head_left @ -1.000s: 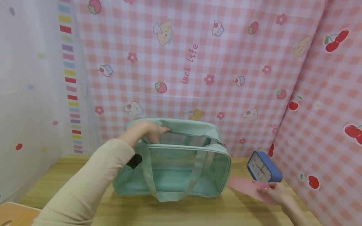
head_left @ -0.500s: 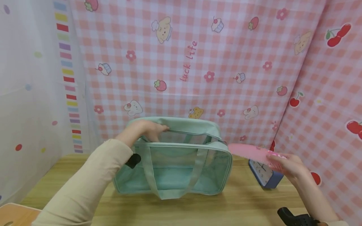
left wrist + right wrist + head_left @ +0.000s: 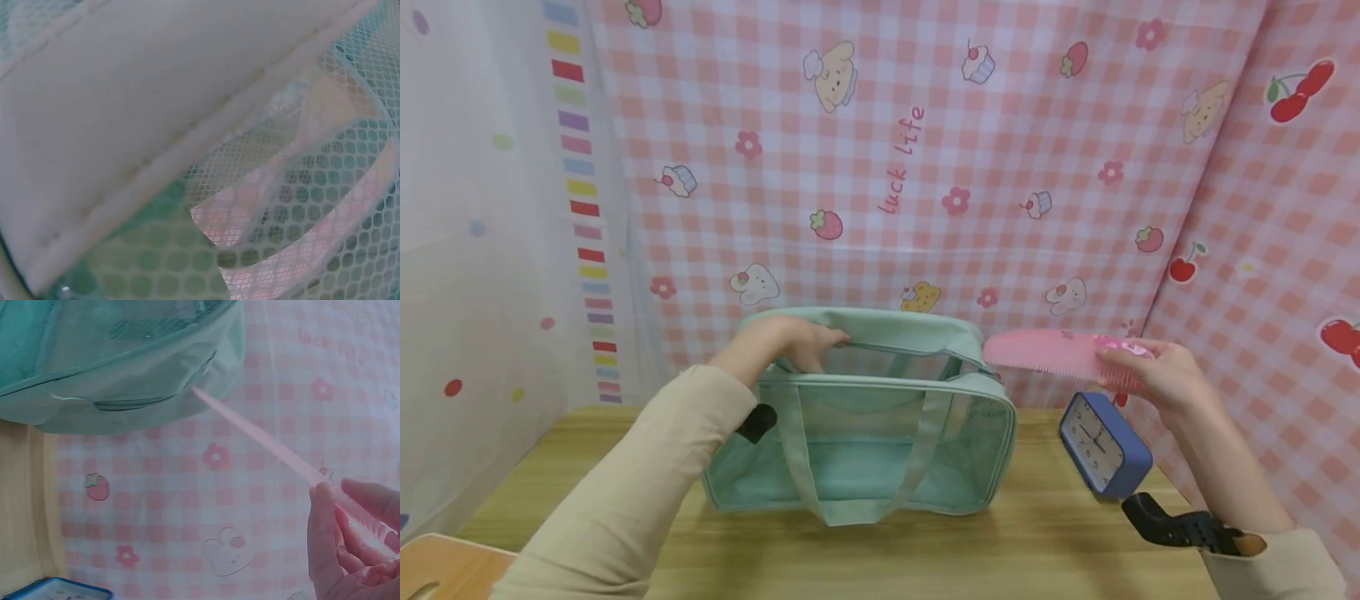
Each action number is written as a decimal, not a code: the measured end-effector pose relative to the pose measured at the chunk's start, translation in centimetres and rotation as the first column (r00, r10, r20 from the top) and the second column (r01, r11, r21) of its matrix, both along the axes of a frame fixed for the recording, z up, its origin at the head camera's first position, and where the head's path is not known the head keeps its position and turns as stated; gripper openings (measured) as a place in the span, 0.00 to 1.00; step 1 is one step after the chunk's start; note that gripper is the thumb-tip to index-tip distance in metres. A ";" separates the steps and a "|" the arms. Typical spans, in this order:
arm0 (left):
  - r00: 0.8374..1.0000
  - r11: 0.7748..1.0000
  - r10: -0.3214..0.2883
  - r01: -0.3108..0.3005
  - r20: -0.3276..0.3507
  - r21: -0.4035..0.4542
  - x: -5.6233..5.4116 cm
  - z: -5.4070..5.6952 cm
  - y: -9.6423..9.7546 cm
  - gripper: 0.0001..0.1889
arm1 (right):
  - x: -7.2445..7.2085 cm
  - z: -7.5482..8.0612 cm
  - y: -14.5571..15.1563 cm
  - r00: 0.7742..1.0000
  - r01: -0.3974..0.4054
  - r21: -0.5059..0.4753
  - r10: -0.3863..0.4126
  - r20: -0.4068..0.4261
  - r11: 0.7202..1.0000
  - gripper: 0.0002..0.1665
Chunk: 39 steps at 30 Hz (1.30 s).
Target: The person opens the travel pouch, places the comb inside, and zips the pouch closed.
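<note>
A mint-green zip-top bag (image 3: 880,487) with clear panels and two straps stands upright, its top parted. My left hand (image 3: 786,342) reaches over the left end of that opening; one finger points right along the back rim, and the others drop inside, partly hidden by the front rim. Only mesh (image 3: 319,181) and a pale strap (image 3: 144,87) fill the left wrist view. At the right, my right hand (image 3: 1168,375) pinches a pink comb (image 3: 1045,350) by its end, teeth down. The comb's far tip is at the bag's upper right corner and overlaps it in the right wrist view.
A blue alarm clock (image 3: 1105,446) leans back on the wooden table (image 3: 925,558), right of the bag and below my right hand. A light brown board (image 3: 445,571) shows at the front left. Pink checked cloth (image 3: 887,167) hangs close behind the bag.
My right hand has lifted the comb from low beside the clock to the height of the bag's top. The left hand stays at the opening; the bag and clock stand where they were.
</note>
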<state>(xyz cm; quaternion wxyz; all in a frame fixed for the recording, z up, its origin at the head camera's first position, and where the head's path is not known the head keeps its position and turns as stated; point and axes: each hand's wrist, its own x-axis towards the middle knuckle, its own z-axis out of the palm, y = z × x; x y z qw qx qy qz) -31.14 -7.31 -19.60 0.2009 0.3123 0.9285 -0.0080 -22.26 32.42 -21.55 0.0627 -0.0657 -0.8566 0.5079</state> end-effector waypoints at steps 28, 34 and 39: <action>1.000 0.999 0.003 -0.003 -0.004 -0.038 -0.2 0.0 0.3 0.38 | -6.6 -0.1 -14.7 0.940 -0.263 -0.154 0.289 0.181 0.953 0.19; 1.000 0.999 0.001 -0.002 -0.005 -0.043 -0.1 0.1 0.1 0.39 | -7.9 -0.8 -17.6 0.903 -0.314 -0.155 0.345 0.257 0.937 0.21; 1.000 0.999 0.008 -0.008 -0.006 -0.035 -0.2 0.0 -0.1 0.36 | -7.5 -0.5 -17.6 0.909 -0.345 -0.007 0.335 0.247 0.939 0.22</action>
